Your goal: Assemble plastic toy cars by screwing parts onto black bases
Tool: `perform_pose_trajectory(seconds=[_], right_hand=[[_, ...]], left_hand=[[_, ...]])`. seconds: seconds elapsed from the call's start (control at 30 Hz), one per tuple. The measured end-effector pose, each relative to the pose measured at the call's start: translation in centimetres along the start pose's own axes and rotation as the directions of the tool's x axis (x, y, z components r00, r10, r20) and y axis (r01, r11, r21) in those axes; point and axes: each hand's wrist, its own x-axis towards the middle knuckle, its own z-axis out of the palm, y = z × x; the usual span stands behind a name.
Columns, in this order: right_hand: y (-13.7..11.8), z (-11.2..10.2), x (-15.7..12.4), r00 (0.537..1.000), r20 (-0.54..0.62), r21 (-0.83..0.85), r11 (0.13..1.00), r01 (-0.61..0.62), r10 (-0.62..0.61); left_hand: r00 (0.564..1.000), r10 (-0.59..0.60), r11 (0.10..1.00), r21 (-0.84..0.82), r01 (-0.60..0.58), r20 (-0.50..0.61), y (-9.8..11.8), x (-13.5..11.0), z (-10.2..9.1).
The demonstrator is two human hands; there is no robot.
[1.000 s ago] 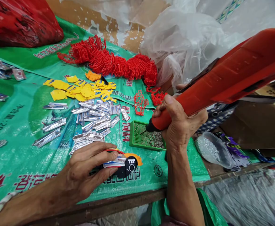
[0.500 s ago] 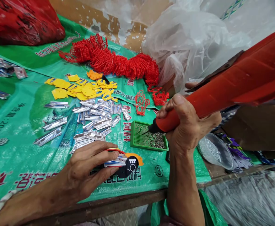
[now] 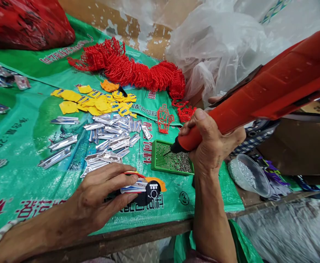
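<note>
The toy car (image 3: 145, 189) was a small half-built piece: a black chassis with a white-marked round wheel, a silver side strip, an orange nose and a red edge on top. It lay on the green sheet (image 3: 20, 146) near the table's front edge. The left hand (image 3: 99, 201) was clamped on it, fingers above and thumb below. The right hand (image 3: 213, 144) was closed round the red screwdriver (image 3: 258, 95), whose dark tip touched the screws in the green tray (image 3: 157, 160), just beyond the car. Silver strips (image 3: 105, 140), yellow pieces (image 3: 94, 102) and red frames (image 3: 132, 73) lay farther back; a clear cup (image 3: 249, 175) stood right of the tray.

Compared with half a second before, the driver's tip sat at nearly the same spot in the tray, the right hand had shifted slightly, and the left hand's grip on the car was unchanged.
</note>
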Motion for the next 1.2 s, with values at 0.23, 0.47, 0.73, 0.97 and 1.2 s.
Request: perform_pose_trajectory(seconds=[0.23, 0.47, 0.73, 0.97, 1.2], right_hand=[[0.03, -0.09, 0.09, 1.0, 0.018, -0.035, 0.999, 0.004, -0.004], [0.25, 0.13, -0.02, 1.0, -0.004, -0.019, 1.0, 0.011, -0.011], [0.09, 0.24, -0.24, 1.0, -0.009, 0.01, 1.0, 0.011, -0.011], [-0.14, 0.19, -0.01, 0.998, -0.011, -0.02, 0.998, 0.059, -0.059], [0.07, -0.02, -0.11, 0.999, -0.011, -0.072, 0.996, 0.052, -0.053]], left_hand=[[1.0, -0.003, 1.0, -0.014, 0.003, 0.005, 0.02, 0.1, -0.04], [1.0, 0.02, 1.0, 0.009, -0.02, 0.01, 0.37, 0.62, -0.48], [1.0, 0.0, 1.0, -0.006, 0.0, -0.01, 0.16, 0.29, -0.25], [0.999, 0.033, 0.999, 0.022, -0.034, 0.033, 0.32, 0.79, -0.56], [0.998, 0.013, 1.0, 0.024, -0.015, 0.055, 0.23, 0.59, -0.66]])
